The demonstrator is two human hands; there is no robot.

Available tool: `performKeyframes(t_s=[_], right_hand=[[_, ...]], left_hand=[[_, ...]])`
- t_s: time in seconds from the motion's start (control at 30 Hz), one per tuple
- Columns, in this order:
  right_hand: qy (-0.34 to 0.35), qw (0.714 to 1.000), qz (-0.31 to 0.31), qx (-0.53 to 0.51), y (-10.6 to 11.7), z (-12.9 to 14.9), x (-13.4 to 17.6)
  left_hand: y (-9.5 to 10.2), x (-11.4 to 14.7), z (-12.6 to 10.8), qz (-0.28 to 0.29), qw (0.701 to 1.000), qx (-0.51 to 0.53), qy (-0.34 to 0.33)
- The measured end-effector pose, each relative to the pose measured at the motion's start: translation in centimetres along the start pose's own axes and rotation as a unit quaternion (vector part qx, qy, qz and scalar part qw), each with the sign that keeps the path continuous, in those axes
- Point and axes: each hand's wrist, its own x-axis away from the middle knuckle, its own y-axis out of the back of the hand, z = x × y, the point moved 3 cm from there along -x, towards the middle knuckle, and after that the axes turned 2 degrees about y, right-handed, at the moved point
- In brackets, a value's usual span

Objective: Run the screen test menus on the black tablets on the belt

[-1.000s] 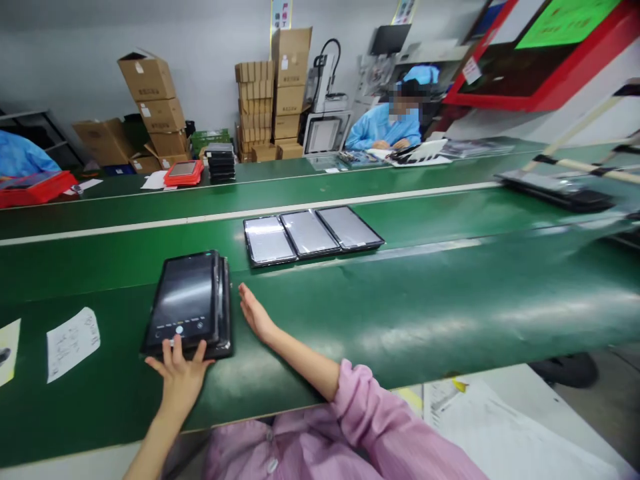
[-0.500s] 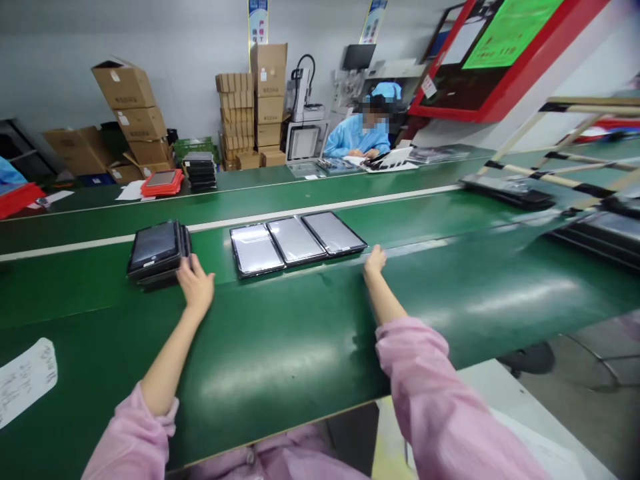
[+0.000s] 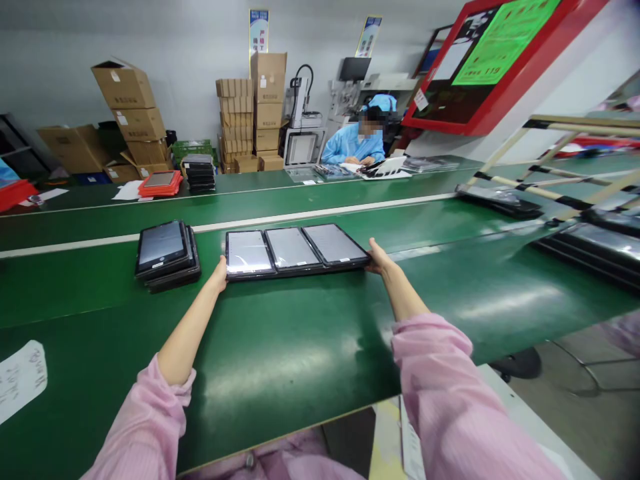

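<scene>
A row of three tablets (image 3: 294, 248), black-framed with pale shiny faces, lies side by side across the middle of the green bench (image 3: 295, 347). Around the left end of this row my left hand (image 3: 220, 273) is closed, with its fingers partly hidden at the edge. My right hand (image 3: 379, 257) grips the right end, its thumb up at the corner and its other fingers low at the side. The row's dark front edge shows below the faces. To the left of my left hand sits a stack of dark tablets (image 3: 163, 243), slightly skewed.
A striped tube rack (image 3: 575, 160) and stacked black panels (image 3: 590, 250) stand at the right. A handwritten white paper (image 3: 23, 380) lies front left. Across the bench are a dark stack (image 3: 199, 175), red trays (image 3: 159, 185) and a co-worker in blue (image 3: 357, 143). Cartons (image 3: 270, 100) stand behind.
My left hand has left the dark stack and moved right to the row's left end. My right hand has closed on its right end. The tablets now line up more evenly.
</scene>
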Motion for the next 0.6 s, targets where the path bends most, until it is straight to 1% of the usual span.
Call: performKeyframes(t_s=[0.07, 0.13, 0.23, 0.27, 0.33, 0.43, 0.53, 0.6], right_hand=[[-0.033, 0.999, 0.031, -0.009, 0.5, -1.9, 2.0], [-0.052, 0.997, 0.057, -0.030, 1.2, -3.8, 4.4], [-0.052, 0.994, 0.076, -0.053, 2.5, -6.7, 8.5], [-0.046, 0.994, 0.081, -0.055, 2.8, -7.7, 10.0], [-0.031, 0.993, 0.101, -0.042, 3.3, -9.7, 13.3], [-0.005, 0.990, 0.143, 0.017, 3.2, -12.6, 18.5], [0.034, 0.981, 0.181, 0.057, 2.0, -14.5, 23.2], [0.072, 0.974, 0.204, 0.074, 1.0, -14.8, 25.8]], left_hand=[[1.6, 2.3, 1.2, -0.014, 0.999, -0.013, 0.025], [3.5, 5.7, 3.0, -0.027, 0.998, -0.027, 0.049], [6.6, 12.0, 6.5, -0.012, 0.996, -0.060, 0.063], [7.7, 14.3, 7.6, -0.002, 0.995, -0.080, 0.065], [10.1, 18.7, 9.9, -0.002, 0.990, -0.119, 0.074], [13.8, 24.6, 12.6, -0.044, 0.987, -0.137, 0.074], [17.7, 29.4, 14.8, -0.099, 0.983, -0.133, 0.074], [20.2, 32.1, 15.4, -0.162, 0.965, -0.198, 0.055]])
